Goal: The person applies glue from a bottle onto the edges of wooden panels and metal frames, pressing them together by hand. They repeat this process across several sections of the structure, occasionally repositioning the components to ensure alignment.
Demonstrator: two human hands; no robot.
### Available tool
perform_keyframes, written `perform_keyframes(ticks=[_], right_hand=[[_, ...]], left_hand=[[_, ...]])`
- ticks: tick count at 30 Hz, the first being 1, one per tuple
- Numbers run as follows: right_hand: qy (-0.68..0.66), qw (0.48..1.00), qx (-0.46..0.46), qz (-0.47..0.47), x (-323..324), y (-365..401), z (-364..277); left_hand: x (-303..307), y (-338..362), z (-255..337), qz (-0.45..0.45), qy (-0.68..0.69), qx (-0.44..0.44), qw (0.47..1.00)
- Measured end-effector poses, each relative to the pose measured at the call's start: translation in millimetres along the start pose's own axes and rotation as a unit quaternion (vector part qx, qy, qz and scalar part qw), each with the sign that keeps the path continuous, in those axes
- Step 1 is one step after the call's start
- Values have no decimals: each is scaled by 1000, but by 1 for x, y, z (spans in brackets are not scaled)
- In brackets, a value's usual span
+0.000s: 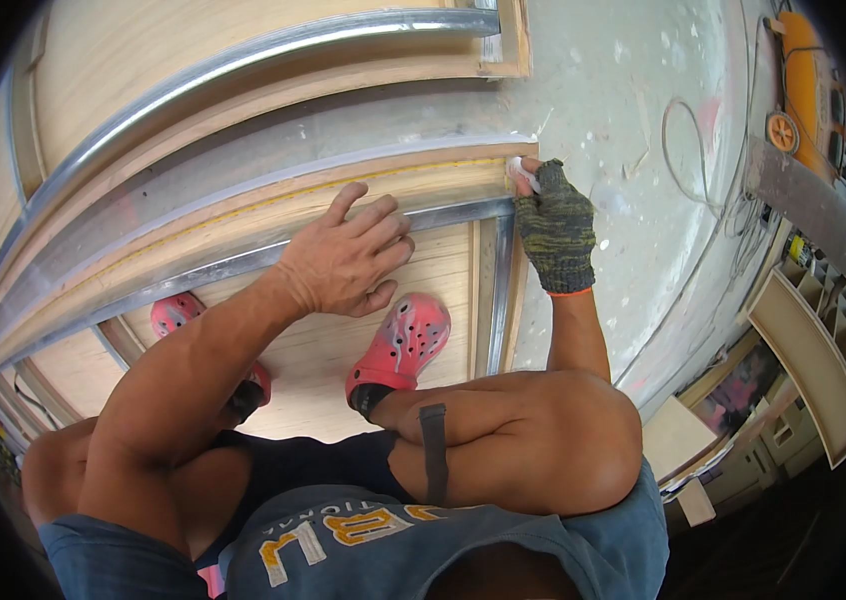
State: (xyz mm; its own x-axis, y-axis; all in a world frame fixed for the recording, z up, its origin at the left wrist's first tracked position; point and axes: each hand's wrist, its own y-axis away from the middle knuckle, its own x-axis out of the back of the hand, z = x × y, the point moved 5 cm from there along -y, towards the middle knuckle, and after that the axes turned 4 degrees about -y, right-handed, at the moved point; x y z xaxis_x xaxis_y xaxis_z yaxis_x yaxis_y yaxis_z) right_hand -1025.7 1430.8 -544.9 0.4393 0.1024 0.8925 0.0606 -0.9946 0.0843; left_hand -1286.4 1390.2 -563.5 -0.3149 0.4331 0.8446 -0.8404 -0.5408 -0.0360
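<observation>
My bare left hand (348, 252) hovers over the metal strip (253, 262) of a wooden panel frame, its fingers loosely bent and apart, holding nothing. A thin yellow line (273, 197), which looks like a measuring tape, runs along the wooden edge (443, 158) beyond it. At the right end of that edge, my right hand (556, 225), in a dark patterned glove with bare fingertips showing, is closed around a small whitish thing (520, 177). Its exact shape is hidden by the fingers.
Pink clogs (405, 340) stand on the plywood (443, 270) inside the frame. Another metal-edged panel (273, 50) lies beyond. On the right are a grey paint-spotted floor (633, 230), a loose cable (678, 185), an orange machine (803, 90) and a curved wooden piece (818, 360).
</observation>
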Motion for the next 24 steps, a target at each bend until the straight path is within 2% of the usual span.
perform_keyframes(ticks=[3,6,8,9,10,12,13,14,15,16,17,19,20,22,24], right_hand=[[-6,1000,5,27,3,3,3],[6,999,-33,39,15,13,2],[-36,992,-105,59,31,21,8],[-36,991,-109,64,32,22,14],[-204,955,-168,136,33,20,32],[-497,794,-254,241,25,14,48],[-500,787,-258,253,26,22,51],[-448,829,-264,205,23,30,57],[-396,865,-264,158,15,35,68],[-270,915,-238,181,14,47,78],[-275,909,-246,192,12,56,81],[-266,886,-352,140,-1,87,87],[-273,883,-328,195,-13,96,98],[-311,864,-332,215,-19,97,101],[-346,842,-342,232,-20,96,95]], left_hand=[[1,-1,0,8,-15,-1,1000],[2,0,1,12,-21,0,1000],[0,0,3,9,-18,-5,1000],[0,1,3,11,-14,-2,1000],[0,0,2,13,-12,0,1000],[5,-2,3,26,3,1,1000],[10,-3,3,37,21,6,999],[14,-7,6,30,16,-6,999],[22,-14,-5,70,72,61,993],[30,-22,-17,110,127,125,978],[37,-40,-19,100,123,114,981],[50,-83,-16,120,-8,66,991],[45,-98,-19,114,-10,63,991],[31,-129,-20,46,-22,-22,998],[17,-150,-22,10,-55,-50,997]])
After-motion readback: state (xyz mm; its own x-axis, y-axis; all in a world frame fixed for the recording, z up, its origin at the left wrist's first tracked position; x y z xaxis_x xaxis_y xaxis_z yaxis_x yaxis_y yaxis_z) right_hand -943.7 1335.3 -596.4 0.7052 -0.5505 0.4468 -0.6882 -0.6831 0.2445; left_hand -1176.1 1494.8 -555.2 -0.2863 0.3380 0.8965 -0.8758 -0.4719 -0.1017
